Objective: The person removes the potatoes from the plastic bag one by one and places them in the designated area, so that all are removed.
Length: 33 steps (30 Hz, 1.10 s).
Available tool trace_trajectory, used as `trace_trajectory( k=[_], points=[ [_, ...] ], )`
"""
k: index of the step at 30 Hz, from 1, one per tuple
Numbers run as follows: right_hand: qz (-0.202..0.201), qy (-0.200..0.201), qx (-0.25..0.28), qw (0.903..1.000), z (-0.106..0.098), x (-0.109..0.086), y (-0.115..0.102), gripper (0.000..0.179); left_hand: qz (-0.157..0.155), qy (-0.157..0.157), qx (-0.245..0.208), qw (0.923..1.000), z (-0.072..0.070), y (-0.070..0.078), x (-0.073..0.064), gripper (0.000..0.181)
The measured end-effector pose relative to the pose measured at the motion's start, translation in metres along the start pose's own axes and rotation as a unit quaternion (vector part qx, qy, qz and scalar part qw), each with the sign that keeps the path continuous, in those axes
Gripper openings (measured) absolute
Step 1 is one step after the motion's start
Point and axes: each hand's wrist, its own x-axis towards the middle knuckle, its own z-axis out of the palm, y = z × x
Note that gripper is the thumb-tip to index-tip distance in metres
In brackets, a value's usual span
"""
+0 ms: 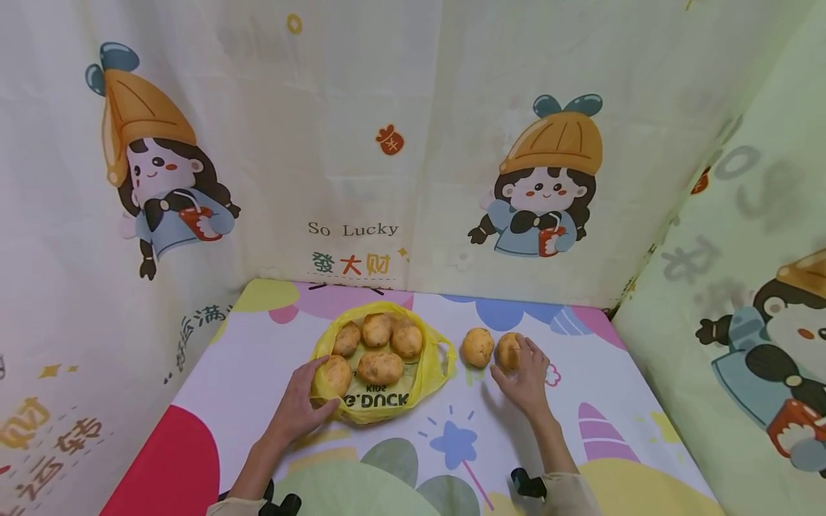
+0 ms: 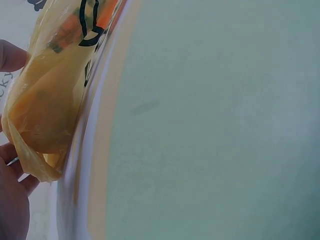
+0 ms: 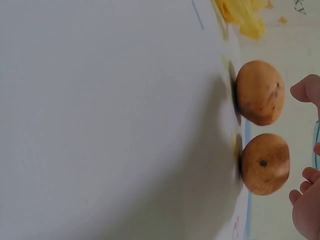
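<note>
A yellow plastic bag [image 1: 429,383] with dark lettering lies wide-mouthed on the table, several potatoes [image 1: 381,368] inside it. At its left side, my left hand [image 1: 300,398] holds the bag, thumb and fingers spread around the edge beside one potato; the left wrist view shows that potato [image 2: 45,117] through the film. Two loose potatoes sit side by side to the right of the bag, a left one [image 1: 477,348] and a right one [image 1: 508,351]. Over the right one hovers my right hand [image 1: 528,380], fingers apart; the right wrist view shows a gap between fingertips and potatoes.
The table cover [image 1: 348,473] is printed with colourful shapes. Patterned cloth walls [image 1: 439,201] stand behind and on both sides. The bag's handle loop [image 1: 447,358] points toward the loose potatoes. Dark wrist devices [image 1: 529,484] sit on both forearms.
</note>
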Motion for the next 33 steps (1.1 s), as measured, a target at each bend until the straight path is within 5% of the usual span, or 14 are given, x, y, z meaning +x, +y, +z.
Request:
trace_trajectory(
  k=[21, 27, 33],
  points=[
    [-0.017, 0.021, 0.071, 0.9971, 0.026, -0.007, -0.046, 0.078, 0.001, 0.000, 0.000, 1.0000, 0.002, 0.001, 0.001, 0.078],
    [0.040, -0.013, 0.099, 0.9942, 0.036, -0.015, -0.061, 0.076, -0.004, -0.003, 0.004, 1.0000, 0.003, 0.002, 0.000, 0.079],
    [0.106, -0.039, 0.157, 0.9810, 0.044, -0.022, -0.078, 0.075, 0.002, -0.001, 0.006, 1.0000, 0.001, 0.003, 0.000, 0.078]
  ],
)
